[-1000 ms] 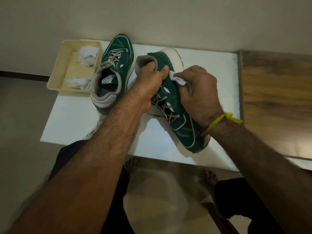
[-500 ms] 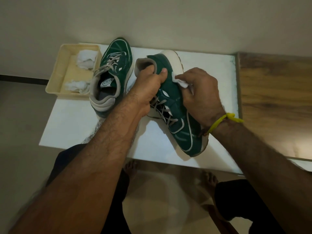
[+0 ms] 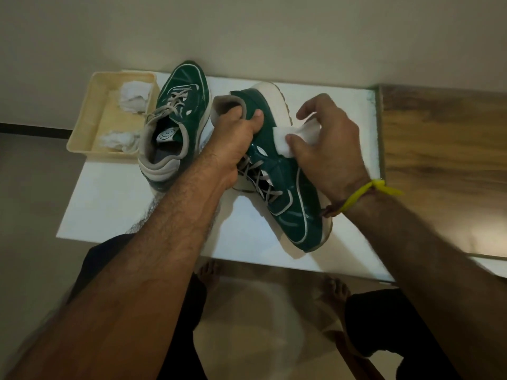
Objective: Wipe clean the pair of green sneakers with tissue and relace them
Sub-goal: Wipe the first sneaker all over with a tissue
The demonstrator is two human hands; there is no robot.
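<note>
Midway through the wiping, by the look of it: used tissue wads (image 3: 133,97) piled in the cream tray (image 3: 82,127), both sneakers laced, relacing apparently not begun. Tipped on its side on the white tabletop (image 3: 109,209), the near green sneaker (image 3: 285,187), collar clamped by the left hand (image 3: 236,138), thumb outside, fingers tucked in. Pressed against its upper, a folded tissue (image 3: 285,138), pinched under the right hand (image 3: 329,149). Upright beside the tray, the second sneaker (image 3: 178,111).

bare hairy forearms, no sleeves, yellow band (image 3: 362,193) tied on right wrist with a dark thread (image 3: 330,211) beside it, black shorts (image 3: 384,319), bare feet (image 3: 333,293)
</note>
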